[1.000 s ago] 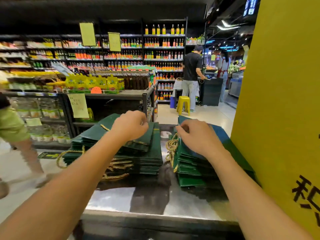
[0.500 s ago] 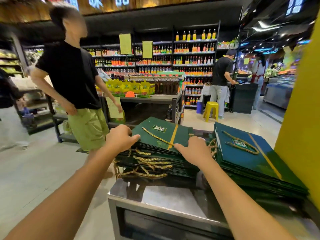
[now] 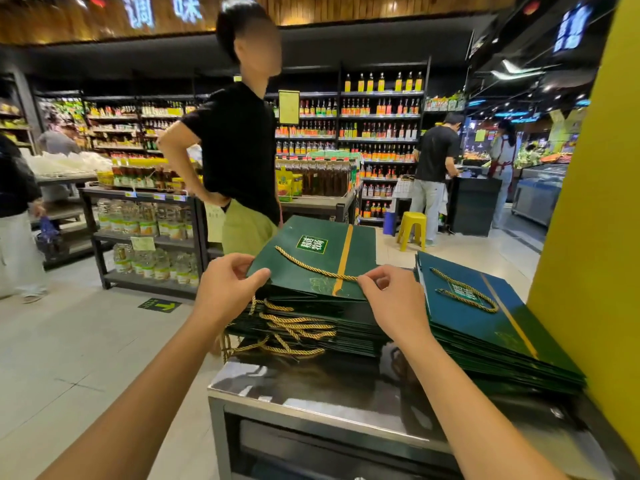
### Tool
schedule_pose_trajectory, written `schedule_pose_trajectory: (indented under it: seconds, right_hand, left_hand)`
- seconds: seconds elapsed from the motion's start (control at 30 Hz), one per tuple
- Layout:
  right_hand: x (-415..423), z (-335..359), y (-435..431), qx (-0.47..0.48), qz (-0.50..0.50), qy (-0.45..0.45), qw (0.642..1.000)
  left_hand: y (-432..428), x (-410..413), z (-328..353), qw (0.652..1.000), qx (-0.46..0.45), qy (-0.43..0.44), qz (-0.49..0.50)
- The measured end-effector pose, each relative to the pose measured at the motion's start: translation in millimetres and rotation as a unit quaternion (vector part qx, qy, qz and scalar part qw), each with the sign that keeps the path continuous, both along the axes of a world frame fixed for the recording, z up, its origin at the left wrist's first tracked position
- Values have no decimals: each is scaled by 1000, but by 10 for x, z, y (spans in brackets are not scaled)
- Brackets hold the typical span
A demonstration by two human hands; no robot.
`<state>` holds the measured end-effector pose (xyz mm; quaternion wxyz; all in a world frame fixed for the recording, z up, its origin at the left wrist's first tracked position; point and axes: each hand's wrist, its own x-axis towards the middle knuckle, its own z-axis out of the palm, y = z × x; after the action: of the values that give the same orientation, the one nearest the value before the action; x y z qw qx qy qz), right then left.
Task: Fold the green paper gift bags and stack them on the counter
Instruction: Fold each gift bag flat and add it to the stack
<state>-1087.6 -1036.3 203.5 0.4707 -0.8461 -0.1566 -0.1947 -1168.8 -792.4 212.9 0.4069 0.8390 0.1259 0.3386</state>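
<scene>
Pinched at its near corners by left hand (image 3: 225,289) and right hand (image 3: 394,303), the flat dark-green paper gift bag (image 3: 360,251) is held crosswise, seemingly just above the dark-green bag stack (image 3: 346,329).

**Paper, cord and polished steel**

The top bag (image 3: 311,258) is stiff green paper with a smooth, faintly satin face. A gold stripe and a label are printed flat on it. Its handle (image 3: 313,269) is twisted gold cord, rough and ropy, like the loops hanging from the left pile (image 3: 356,330). The right pile (image 3: 485,327) is the same paper and catches a bluish sheen. The counter (image 3: 277,386) is polished metal, glossy enough to mirror. The floor (image 3: 69,341) is pale, smooth tile with a dull shine. The stool (image 3: 411,230) looks like moulded yellow plastic. The pillar (image 3: 588,237) is matt yellow. Wooden slats (image 3: 52,22) line the band above the shelves.
</scene>
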Motion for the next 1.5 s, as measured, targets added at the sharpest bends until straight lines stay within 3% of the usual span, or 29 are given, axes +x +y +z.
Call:
schedule_pose_trajectory:
  seconds: [0.13, 0.33, 0.57, 0.8, 1.0, 1.1, 1.2, 1.5]
  right_hand:
    - [-160, -32, -141, 44, 15, -16, 999]
    - [-554, -220, -473, 177, 61, 55, 981]
    - [-893, -688, -861, 185, 95, 78, 975]
    - [-940, -905, -1057, 82, 111, 83, 987]
    - [-914, -993, -1156, -27, 33, -23, 999]
    - [-942, -1041, -1195, -56, 44, -46, 996]
    - [-941, -1066, -1237, -120, 6, -132, 984]
    - [-960, -947, -955, -42, 46, -199, 978]
  left_hand:
    - [-101, -148, -49, 995, -93, -24, -28]
    - [-270, -360, -336, 964, -248, -31, -95]
    - [-492, -495, -684, 942, -300, -1, -151]
    - [-629, -426, -876, 951, -279, 11, -134]
    - [-693, -449, -958, 965, -224, 5, -134]
    - [-708, -483, -963, 967, -210, -7, -146]
    - [-730, -520, -968, 965, -211, -16, -152]
    - [-925, -754, -1132, 968, -196, -10, -159]
